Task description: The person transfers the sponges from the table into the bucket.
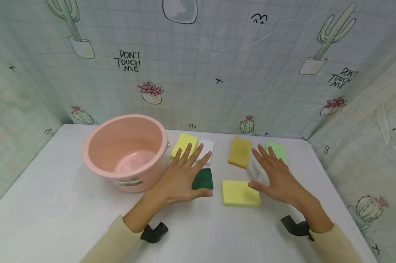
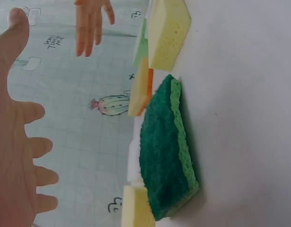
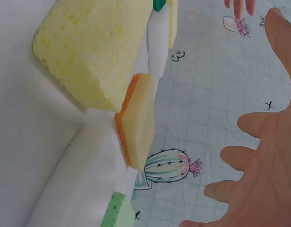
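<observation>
Both hands hover palm down over the sponges with fingers spread, and neither holds anything. My left hand is above a dark green scouring sponge, partly hiding it; the left wrist view shows its light green edge. Beyond those fingertips lie a yellow sponge and a white sponge, partly covered in the head view. My right hand overlaps the corner of a pale yellow porous sponge. Past its fingers are a mustard-yellow sponge with an orange layer and a light green sponge.
A pink plastic basin with a label on its side stands on the white table, left of the sponges. Printed cloth with cactus drawings hangs along the back and sides. Black wrist mounts sit under both wrists.
</observation>
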{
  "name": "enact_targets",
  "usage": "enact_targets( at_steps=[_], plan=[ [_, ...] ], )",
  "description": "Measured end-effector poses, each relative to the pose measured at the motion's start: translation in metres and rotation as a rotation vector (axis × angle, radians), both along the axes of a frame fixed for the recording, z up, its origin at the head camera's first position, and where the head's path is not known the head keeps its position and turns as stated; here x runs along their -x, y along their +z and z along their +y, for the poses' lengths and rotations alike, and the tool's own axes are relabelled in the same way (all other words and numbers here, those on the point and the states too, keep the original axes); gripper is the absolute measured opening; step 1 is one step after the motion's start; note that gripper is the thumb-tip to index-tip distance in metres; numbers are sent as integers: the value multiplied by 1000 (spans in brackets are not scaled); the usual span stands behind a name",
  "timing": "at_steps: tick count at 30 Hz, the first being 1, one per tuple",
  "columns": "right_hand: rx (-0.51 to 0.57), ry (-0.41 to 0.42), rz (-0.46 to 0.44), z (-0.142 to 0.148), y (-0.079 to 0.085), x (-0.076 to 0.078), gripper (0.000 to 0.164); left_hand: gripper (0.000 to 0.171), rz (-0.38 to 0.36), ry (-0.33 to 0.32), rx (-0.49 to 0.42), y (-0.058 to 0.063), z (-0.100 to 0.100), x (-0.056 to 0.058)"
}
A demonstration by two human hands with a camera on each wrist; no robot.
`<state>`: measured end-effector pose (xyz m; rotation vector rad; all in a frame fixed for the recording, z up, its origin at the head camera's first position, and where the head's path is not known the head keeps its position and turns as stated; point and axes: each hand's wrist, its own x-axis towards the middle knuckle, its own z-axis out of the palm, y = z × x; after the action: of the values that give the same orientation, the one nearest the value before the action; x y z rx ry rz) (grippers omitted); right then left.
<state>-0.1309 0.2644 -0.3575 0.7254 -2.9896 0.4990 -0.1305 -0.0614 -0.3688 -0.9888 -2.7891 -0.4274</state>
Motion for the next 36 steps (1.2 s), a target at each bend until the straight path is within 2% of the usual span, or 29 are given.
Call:
enact_targets(
  at_steps=[4, 8, 11, 16, 21, 27, 30, 36],
  plan=[
    [30, -12, 0, 0, -4, -4, 94, 100, -7, -24, -33, 7, -3, -5],
    [70, -29, -3, 1, -9, -9, 93, 101, 4, -45, -66, 20, -10, -12],
    [106, -32, -17, 1, -13, -12, 93, 101, 48, -57, -80, 32, -17, -19],
    [152, -17, -38, 0, -21, -17, 93, 104, 115, -83, -153, 54, -33, -31],
    [172, -21, -88, -2, -31, -20, 89, 105, 156, -56, -206, 68, -54, -37],
    [189, 10, -78, 0, -42, -22, 89, 104, 259, -16, -241, 73, -86, -33],
    [178, 13, -55, 0, -46, -24, 89, 103, 283, 26, -258, 70, -102, -29],
    [133, -33, -62, -1, -48, -29, 87, 99, 332, 109, -294, 62, -132, -21]
  ],
)
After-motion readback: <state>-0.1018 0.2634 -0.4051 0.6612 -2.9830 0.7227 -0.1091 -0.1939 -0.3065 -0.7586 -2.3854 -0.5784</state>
